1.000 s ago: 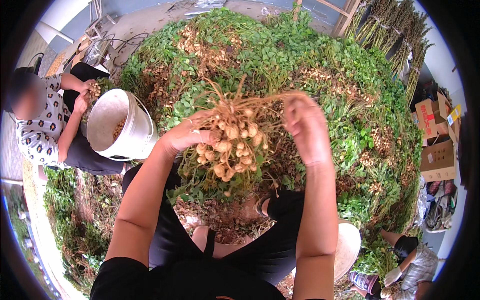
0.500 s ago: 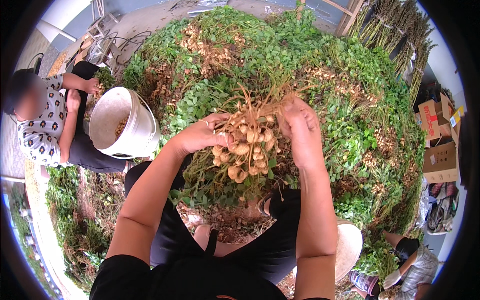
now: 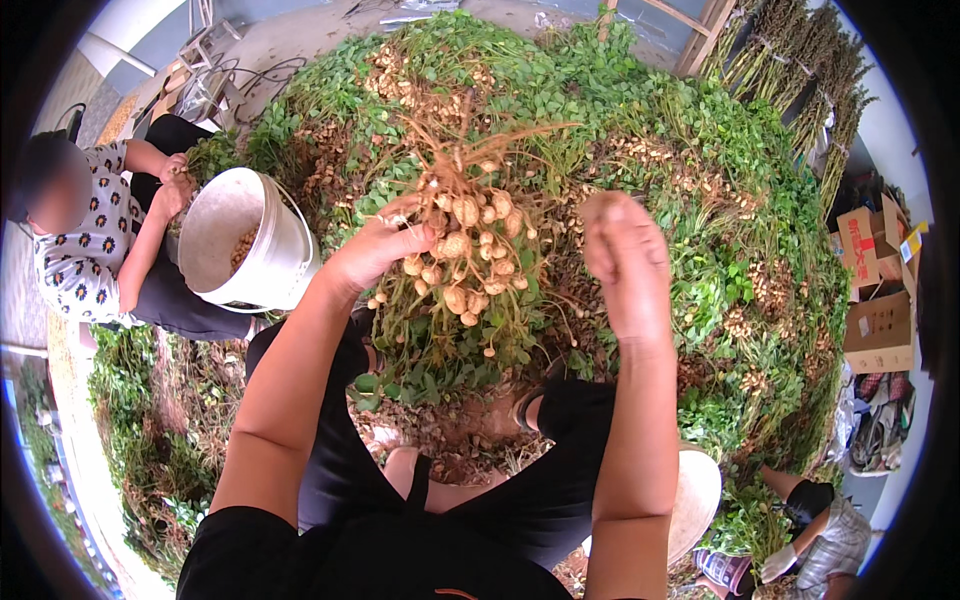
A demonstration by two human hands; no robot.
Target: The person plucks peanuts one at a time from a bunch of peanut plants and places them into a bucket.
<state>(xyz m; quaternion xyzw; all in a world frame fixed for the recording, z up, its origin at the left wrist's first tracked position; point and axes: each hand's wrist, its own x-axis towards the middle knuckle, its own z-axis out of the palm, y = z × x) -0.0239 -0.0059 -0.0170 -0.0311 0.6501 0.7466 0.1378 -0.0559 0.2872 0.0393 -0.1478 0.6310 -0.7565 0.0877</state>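
A peanut plant (image 3: 462, 246) hangs upside down in my left hand (image 3: 375, 252), whose fingers are wrapped round it just below the roots. Its pale pods cluster in the middle, thin brown roots stick up above them, and the green leaves droop towards my knees. To the right of the plant, apart from it, is my right hand (image 3: 626, 258). Its fingers are curled closed and slightly blurred; what is in them, if anything, is hidden. Beneath both hands lies a wide heap of peanut plants (image 3: 560, 90) with pods showing among the leaves.
At left a white bucket (image 3: 290, 245) lies tilted, some pods inside, beside a seated person (image 3: 95, 230) handling a plant. A pale container (image 3: 698, 500) stands by my right elbow. Another person (image 3: 835, 540) works at lower right. Cardboard boxes (image 3: 880, 325) stand along the right wall.
The peanut plant has shifted left and turned, its roots now higher. My right hand has come away from the roots to the right. The seated person's hands have come together.
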